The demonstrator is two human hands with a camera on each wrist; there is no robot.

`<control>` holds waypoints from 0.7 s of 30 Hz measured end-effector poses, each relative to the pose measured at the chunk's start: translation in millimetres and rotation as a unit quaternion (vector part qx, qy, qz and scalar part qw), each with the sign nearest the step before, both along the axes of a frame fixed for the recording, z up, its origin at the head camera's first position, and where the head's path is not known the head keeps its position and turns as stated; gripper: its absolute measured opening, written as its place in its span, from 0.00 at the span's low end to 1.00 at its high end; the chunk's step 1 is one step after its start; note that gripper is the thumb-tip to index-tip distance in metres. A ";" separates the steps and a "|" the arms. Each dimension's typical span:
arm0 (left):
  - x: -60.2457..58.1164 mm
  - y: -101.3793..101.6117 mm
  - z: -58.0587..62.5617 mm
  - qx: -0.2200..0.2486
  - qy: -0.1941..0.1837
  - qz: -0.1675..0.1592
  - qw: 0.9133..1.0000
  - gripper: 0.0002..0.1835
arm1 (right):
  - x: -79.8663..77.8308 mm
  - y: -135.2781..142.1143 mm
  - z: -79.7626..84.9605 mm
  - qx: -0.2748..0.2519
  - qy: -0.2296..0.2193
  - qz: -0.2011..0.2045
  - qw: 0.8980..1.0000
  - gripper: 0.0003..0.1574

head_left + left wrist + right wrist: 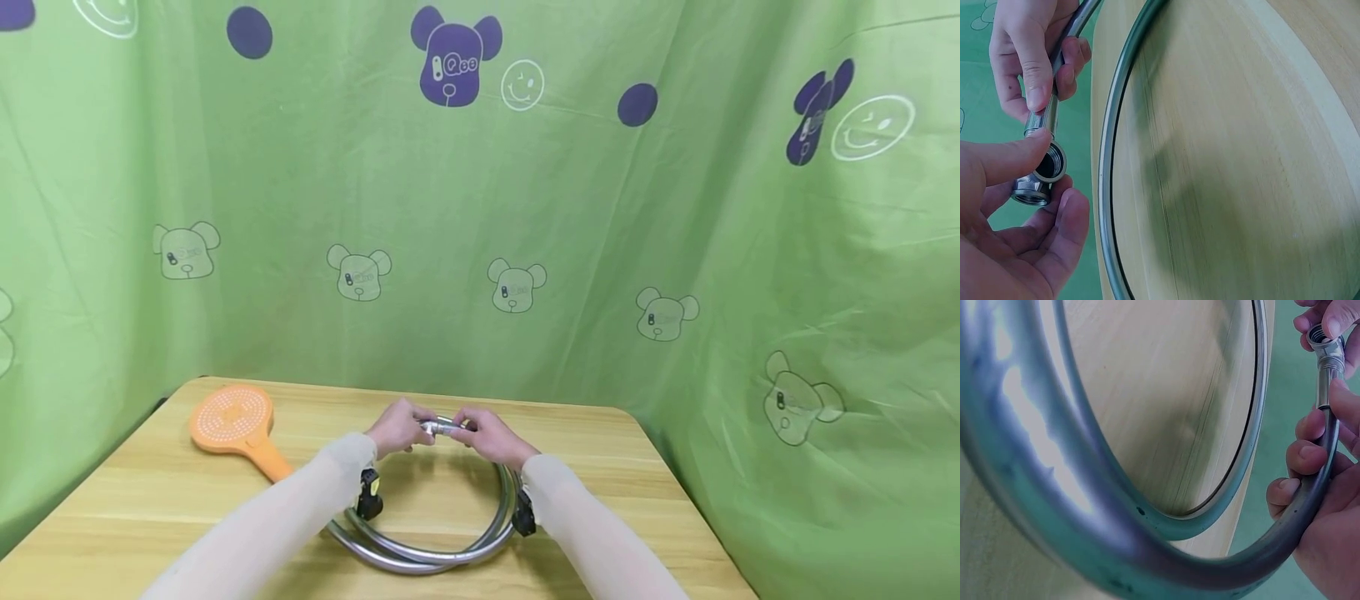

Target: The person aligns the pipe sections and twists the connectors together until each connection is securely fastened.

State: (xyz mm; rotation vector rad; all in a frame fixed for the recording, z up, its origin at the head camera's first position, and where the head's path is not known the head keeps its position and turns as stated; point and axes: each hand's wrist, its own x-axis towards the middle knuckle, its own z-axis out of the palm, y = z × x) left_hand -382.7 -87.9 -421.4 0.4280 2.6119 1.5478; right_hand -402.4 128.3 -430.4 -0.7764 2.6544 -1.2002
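My left hand pinches a small chrome pipe fitting between thumb and fingers. Two round threaded openings show on the fitting in the left wrist view. My right hand grips the end of a silver shower hose, with its fingers curled round the hose just behind the metal end sleeve. The sleeve meets the fitting end to end; how far they are joined I cannot tell. The rest of the hose lies in loops under my wrists. An orange shower head lies face up at the left, its handle partly hidden by my left forearm.
The wooden table has rounded far corners. A green curtain with bear and smiley prints hangs behind and to the right of it. Black wrist cameras sit close above the hose loops.
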 end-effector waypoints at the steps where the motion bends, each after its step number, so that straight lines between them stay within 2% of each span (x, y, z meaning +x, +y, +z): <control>1: -0.1 0.2 -0.4 0.000 0.000 0.000 1.000 0.23 | -0.6 0.1 -0.6 0.003 0.002 0.001 1.000 0.11; 10: -4.6 1.4 -3.6 0.005 -0.006 -0.003 1.000 0.24 | -2.8 2.1 -2.6 0.014 0.005 -0.003 1.000 0.23; 21: -4.7 -0.6 -1.9 0.006 -0.004 0.003 1.000 0.24 | 1.3 -1.5 -0.6 -0.010 -0.021 -0.025 0.999 0.20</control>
